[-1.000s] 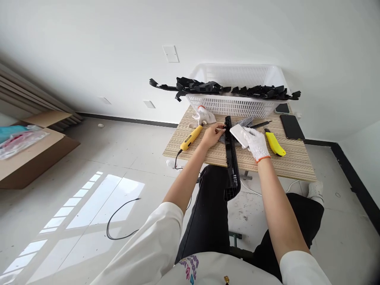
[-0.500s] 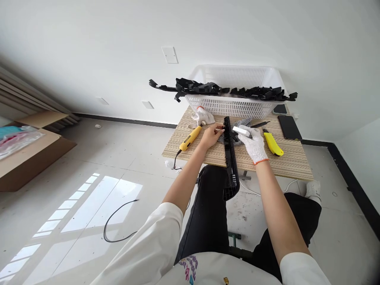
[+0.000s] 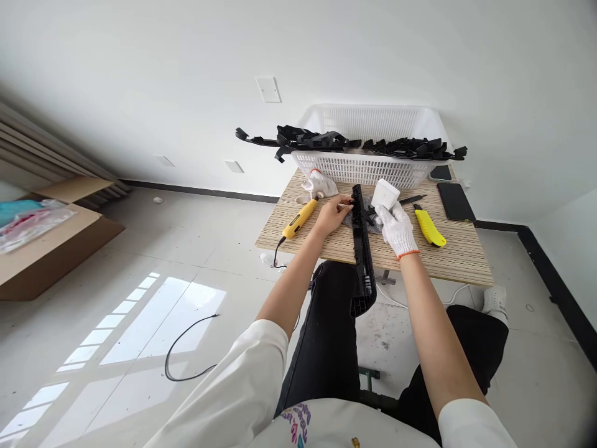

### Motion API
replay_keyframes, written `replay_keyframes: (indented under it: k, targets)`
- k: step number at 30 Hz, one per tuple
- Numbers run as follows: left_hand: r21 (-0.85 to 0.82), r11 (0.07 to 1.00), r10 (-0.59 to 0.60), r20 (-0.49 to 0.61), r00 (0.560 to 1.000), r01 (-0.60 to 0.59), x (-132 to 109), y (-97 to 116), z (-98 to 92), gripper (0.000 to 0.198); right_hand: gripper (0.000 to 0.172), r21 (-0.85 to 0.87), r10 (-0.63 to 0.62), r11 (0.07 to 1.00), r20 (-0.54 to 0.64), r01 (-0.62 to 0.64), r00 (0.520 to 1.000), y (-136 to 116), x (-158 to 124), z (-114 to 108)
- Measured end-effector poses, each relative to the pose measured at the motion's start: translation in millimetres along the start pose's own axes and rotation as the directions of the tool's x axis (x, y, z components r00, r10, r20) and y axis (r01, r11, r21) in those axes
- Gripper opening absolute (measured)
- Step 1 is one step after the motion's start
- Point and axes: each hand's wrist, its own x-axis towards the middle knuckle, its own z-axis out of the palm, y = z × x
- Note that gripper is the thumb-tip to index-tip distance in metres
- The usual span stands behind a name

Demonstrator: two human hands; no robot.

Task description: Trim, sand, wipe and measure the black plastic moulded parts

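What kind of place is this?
Probably a small makeshift workshop in a plain room: a wooden table holds a basket of black plastic parts, a yellow utility knife and a yellow power tool.

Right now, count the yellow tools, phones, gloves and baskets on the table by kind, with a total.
Yellow tools: 2, a corded tool and a utility knife
Phones: 2, and
Gloves: 2, one loose, one on the right hand
Baskets: 1
Total: 7
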Motion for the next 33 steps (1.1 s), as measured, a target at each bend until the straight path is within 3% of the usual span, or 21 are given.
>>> replay_keyframes:
  k: [5,9,13,18,33]
  targets:
    - [-0.008,1.000,-0.001,0.002,1.000,0.001,-0.2,-0.5,0.1,0.025,0.063,-0.010,0.045,0.999,0.008,-0.045,0.999,0.5,-2.9,1.4]
    - [0.001,1.000,-0.002,0.003,1.000,0.002,1.1,-2.8,0.5,0.026,0.066,-0.039,-0.017,0.999,-0.072,0.014,0.997,5.3,-1.0,-0.3]
    - [-0.001,1.000,-0.006,0.006,1.000,0.006,2.6,-5.0,1.2,0.027,0.068,-0.080,-0.032,0.996,0.006,0.032,0.999,8.4,0.1,-0.5]
    - [-0.002,1.000,-0.012,0.011,1.000,0.012,2.1,-3.6,1.0,0.027,0.069,-0.083,-0.017,0.996,0.023,0.019,1.000,8.9,-0.2,-0.6]
    - [-0.016,1.000,-0.009,0.000,1.000,0.009,1.3,-2.4,1.0,0.025,0.069,-0.030,0.001,1.000,-0.024,-0.002,1.000,6.4,1.3,-2.1]
